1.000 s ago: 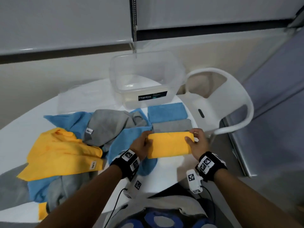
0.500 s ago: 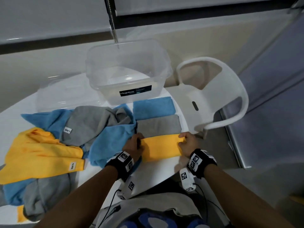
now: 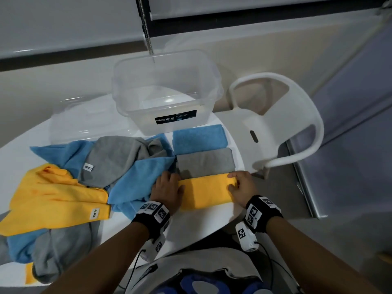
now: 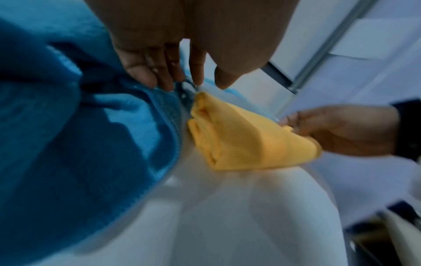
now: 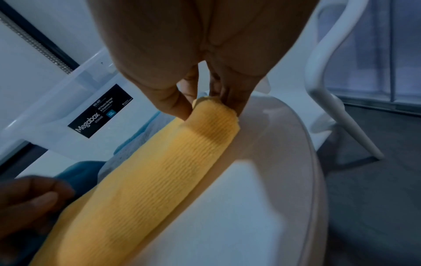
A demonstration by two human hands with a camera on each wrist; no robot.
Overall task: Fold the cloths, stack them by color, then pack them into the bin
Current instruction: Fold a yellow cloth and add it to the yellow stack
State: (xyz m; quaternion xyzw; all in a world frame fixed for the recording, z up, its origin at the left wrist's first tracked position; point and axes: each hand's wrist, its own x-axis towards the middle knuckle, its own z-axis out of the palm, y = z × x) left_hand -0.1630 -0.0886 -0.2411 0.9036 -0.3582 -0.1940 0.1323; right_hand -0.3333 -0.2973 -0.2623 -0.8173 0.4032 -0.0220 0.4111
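A folded yellow cloth (image 3: pixel 205 192) (image 4: pixel 246 140) (image 5: pixel 159 180) lies flat on the white table (image 3: pixel 191 225), just in front of a folded grey cloth (image 3: pixel 205 161) and a folded blue cloth (image 3: pixel 199 136). My left hand (image 3: pixel 167 187) (image 4: pixel 189 84) rests at its left end with the fingers straight, tips on the loose blue cloth (image 3: pixel 135 179) (image 4: pixel 79 144). My right hand (image 3: pixel 239 185) (image 5: pixel 205 100) pinches the cloth's right end between thumb and fingers. The clear bin (image 3: pixel 167 92) (image 5: pixel 45 124) stands empty behind the folded row.
A heap of unfolded cloths covers the table's left: grey (image 3: pixel 114 155), yellow (image 3: pixel 57 194), more blue and grey below. A clear lid (image 3: pixel 84 117) lies left of the bin. A white chair (image 3: pixel 275 124) stands right of the table's rim.
The yellow cloth has come down onto the table against the grey one. My left hand has let go of its end and straightened. The head view has shifted.
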